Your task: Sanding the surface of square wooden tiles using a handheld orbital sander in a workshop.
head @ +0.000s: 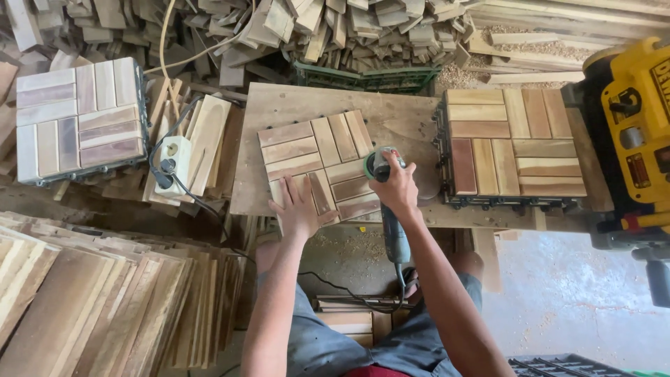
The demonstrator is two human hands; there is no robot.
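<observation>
On the plywood counter (293, 105), at the centre of the head view, the following stood recorded.

Yellow planer machine (631, 132): at the far right edge, beside the counter, idle as far as could be seen.

Stack of finished-looking slatted tiles (516, 143): on the right part of the counter, well apart from the left hand, just beside the sander head.

Second stack of tiles (77, 119): off the counter to the left, paler in tone, resting on scrap timber.

Loose boards (105, 300): piled at lower left; offcuts heaped along the top of the view.

Wooden deck tile (321, 164): the piece in work, lying flat and slightly turned on the counter, slats up. Its surface looked even in colour; how much of it had been sanded could not be told. Judged from the stacks on either side, this was one tile among many, with work remaining.

Electric sander (382, 171): green head pressed at the tile's right edge, body running back toward the person, cord trailing below.

Power strip (173, 164): white, left of the counter, one plug in.

Right hand (395, 190): closed around the sander's neck, directly over the tile's right edge.

Left hand (299, 208): spread flat, fingers wide, pressing the tile's near-left corner; holding nothing.
</observation>
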